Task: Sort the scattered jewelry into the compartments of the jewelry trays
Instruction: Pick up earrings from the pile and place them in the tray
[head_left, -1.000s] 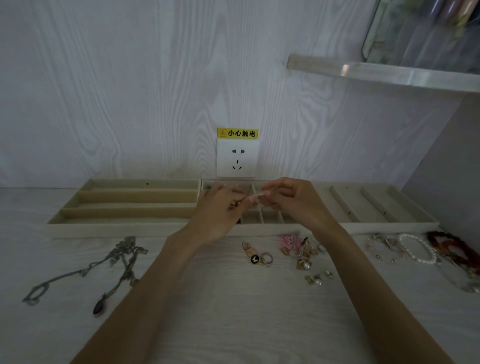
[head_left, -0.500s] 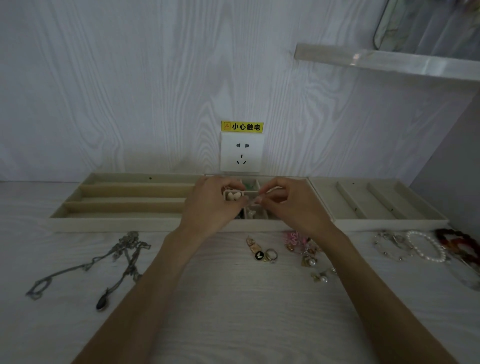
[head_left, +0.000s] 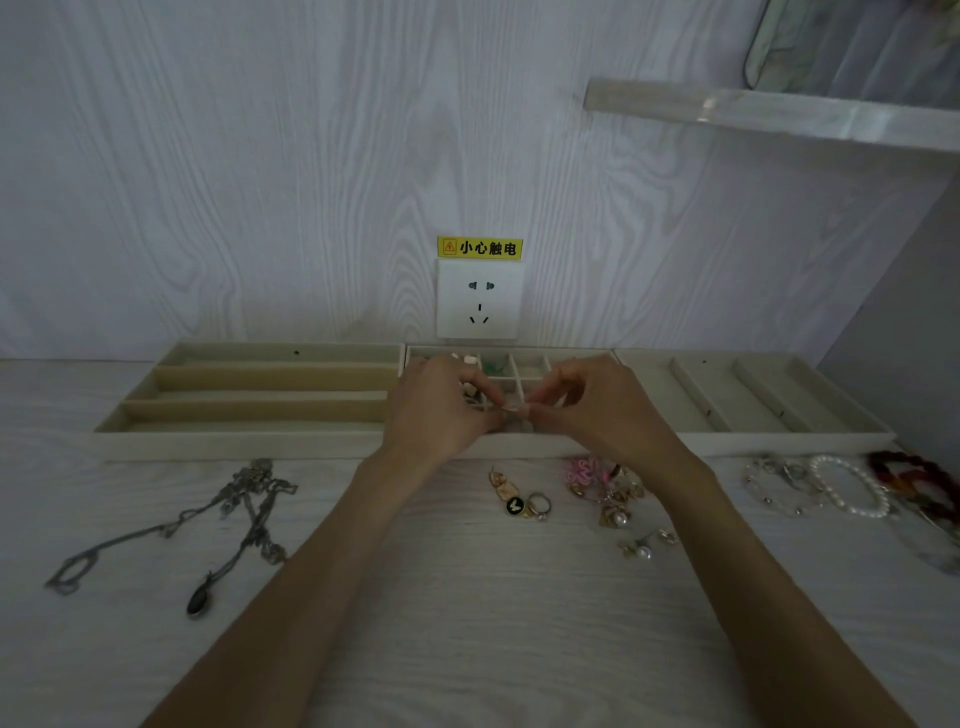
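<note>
A tiny piece of jewelry (head_left: 511, 408), too small to name, sits right between the 2 hands. The left hand (head_left: 441, 410) and the right hand (head_left: 597, 410) both pinch it with curled fingertips, over the middle tray (head_left: 524, 446).

That tray has many small boxes. Some white bits (head_left: 470, 359) and a green bit (head_left: 493, 366) lie in the far boxes at 12 o'clock. The left tray (head_left: 249, 415) at 9 o'clock has 3 long slots. The right tray (head_left: 753, 400) at 3 o'clock has slanted slots.

At 6 o'clock lie rings (head_left: 527, 505) and earrings (head_left: 608, 493). Chains (head_left: 234, 514) lie at 8 o'clock, bracelets (head_left: 847, 486) at 4 o'clock.

Half a second ago the hands were a bit farther back over the tray; now they are nearer its front.
</note>
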